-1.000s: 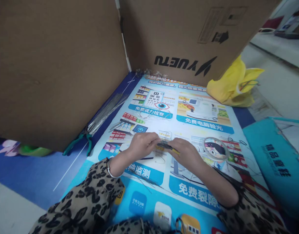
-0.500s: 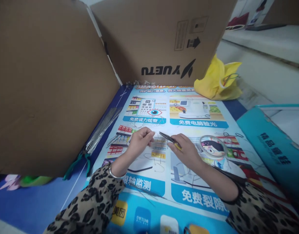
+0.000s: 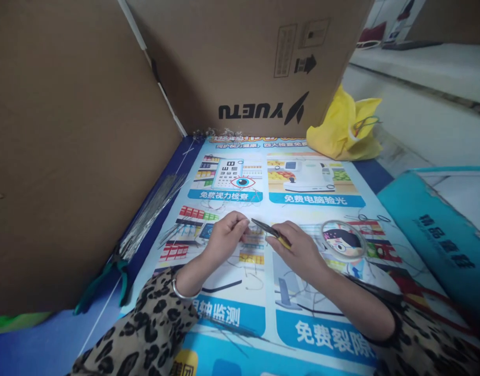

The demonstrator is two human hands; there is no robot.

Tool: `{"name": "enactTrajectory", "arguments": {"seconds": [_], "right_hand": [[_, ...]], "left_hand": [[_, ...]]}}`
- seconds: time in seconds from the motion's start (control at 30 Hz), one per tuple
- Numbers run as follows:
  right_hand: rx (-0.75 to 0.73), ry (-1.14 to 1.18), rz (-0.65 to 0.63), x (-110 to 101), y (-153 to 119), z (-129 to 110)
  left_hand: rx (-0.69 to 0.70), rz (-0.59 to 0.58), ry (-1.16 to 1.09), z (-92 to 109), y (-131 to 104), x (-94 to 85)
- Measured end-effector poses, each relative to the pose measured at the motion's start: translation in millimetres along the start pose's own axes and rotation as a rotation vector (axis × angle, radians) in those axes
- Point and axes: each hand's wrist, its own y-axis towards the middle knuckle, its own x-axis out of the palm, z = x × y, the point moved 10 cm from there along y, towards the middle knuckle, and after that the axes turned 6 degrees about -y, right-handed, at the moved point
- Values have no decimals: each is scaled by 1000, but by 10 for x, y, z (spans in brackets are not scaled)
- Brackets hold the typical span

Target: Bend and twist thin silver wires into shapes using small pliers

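My right hand (image 3: 298, 248) is wrapped around needle-nose pliers (image 3: 269, 230) with dark jaws and a yellow handle. The jaws point left, their tip almost at the fingertips of my left hand (image 3: 226, 237). Thumb and index finger of that hand are pinched on a thin wire, barely visible at the tips. Below and around both hands, thin bent wires (image 3: 255, 279) lie loose on a printed poster sheet (image 3: 240, 342). A clear round ring-shaped object (image 3: 343, 240) lies right of my right hand.
Green-handled pliers (image 3: 122, 277) and a bundle of straight wires (image 3: 151, 214) lie at left beside a tall cardboard panel (image 3: 67, 156). Small wire pieces (image 3: 220, 133) sit at the back. A yellow bag (image 3: 345, 130) and a teal box (image 3: 443, 224) stand on the right.
The pliers' tip has come nearer to my left fingertips. The whole view has shifted slightly; both grips stay the same.
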Motion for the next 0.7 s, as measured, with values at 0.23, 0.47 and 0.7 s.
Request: {"name": "enactTrajectory", "arguments": {"seconds": [0.23, 0.47, 0.7], "right_hand": [[100, -6, 106, -146, 43, 102], [228, 383, -108, 7, -13, 17], [265, 511, -158, 96, -49, -55]], "left_hand": [[55, 12, 154, 86, -68, 21], [123, 29, 430, 215, -172, 102], [206, -72, 461, 264, -271, 293]]}}
